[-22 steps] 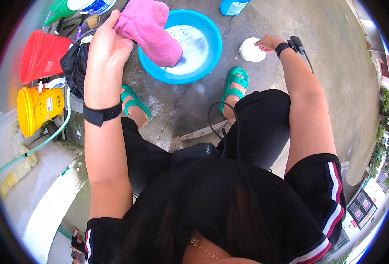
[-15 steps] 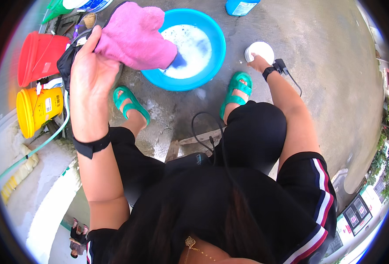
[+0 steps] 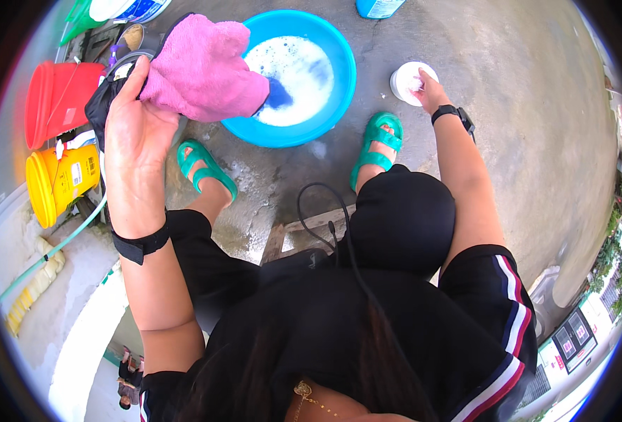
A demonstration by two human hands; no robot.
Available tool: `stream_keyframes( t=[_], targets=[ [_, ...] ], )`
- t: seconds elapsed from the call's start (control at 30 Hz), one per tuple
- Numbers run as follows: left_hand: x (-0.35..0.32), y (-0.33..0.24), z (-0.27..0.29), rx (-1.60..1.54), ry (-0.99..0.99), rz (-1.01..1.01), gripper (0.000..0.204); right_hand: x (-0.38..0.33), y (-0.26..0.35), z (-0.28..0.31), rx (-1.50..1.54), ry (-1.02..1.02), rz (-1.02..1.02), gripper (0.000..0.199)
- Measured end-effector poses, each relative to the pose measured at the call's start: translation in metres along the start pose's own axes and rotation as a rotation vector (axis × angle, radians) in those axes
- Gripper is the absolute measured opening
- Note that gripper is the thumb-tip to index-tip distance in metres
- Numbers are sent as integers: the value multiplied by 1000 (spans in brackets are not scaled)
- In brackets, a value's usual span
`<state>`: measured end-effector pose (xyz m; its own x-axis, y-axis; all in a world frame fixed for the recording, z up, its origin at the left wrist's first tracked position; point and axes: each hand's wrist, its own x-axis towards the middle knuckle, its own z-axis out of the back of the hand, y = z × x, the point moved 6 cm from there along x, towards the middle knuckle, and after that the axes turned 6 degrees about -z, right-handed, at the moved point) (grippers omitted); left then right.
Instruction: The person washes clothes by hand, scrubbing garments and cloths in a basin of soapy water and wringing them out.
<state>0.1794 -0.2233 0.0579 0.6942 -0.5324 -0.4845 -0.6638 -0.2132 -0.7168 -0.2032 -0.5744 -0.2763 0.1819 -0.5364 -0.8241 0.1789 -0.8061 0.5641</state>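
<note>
I'm gripping the pink cloth (image 3: pixel 202 70) in my left hand (image 3: pixel 136 137), raised just left of the blue basin (image 3: pixel 343 91), while my right hand (image 3: pixel 423 86) is reaching into the white tub (image 3: pixel 402 76) to the basin's right.

Counts, quick: 2 hands, left (image 3: pixel 136 133) & right (image 3: pixel 423 86). 1 pink cloth (image 3: pixel 202 67). 1 blue basin (image 3: pixel 339 77) w/ soapy water. 1 white tub (image 3: pixel 404 76). 2 green sandals, one (image 3: pixel 205 167) by the left knee, other (image 3: pixel 376 146) by the right. 2 wrist straps, left (image 3: pixel 141 243), right (image 3: pixel 452 114). 1 red bucket (image 3: pixel 58 95), 1 yellow bucket (image 3: pixel 61 181). 1 green hose (image 3: pixel 51 250). 1 black cable (image 3: pixel 325 218). 1 blue container (image 3: pixel 380 7) at top edge, cut off.
</note>
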Motion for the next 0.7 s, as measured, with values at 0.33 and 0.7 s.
stream_keyframes(
  t=[0.33,0.7],
  targets=[
    [-2,30,-23,-184,64,129,32,-32,35,-27,111,123,31,32],
    [1,47,-60,-534,277,74,46,-339,96,-333,-487,439,879,26]
  ],
)
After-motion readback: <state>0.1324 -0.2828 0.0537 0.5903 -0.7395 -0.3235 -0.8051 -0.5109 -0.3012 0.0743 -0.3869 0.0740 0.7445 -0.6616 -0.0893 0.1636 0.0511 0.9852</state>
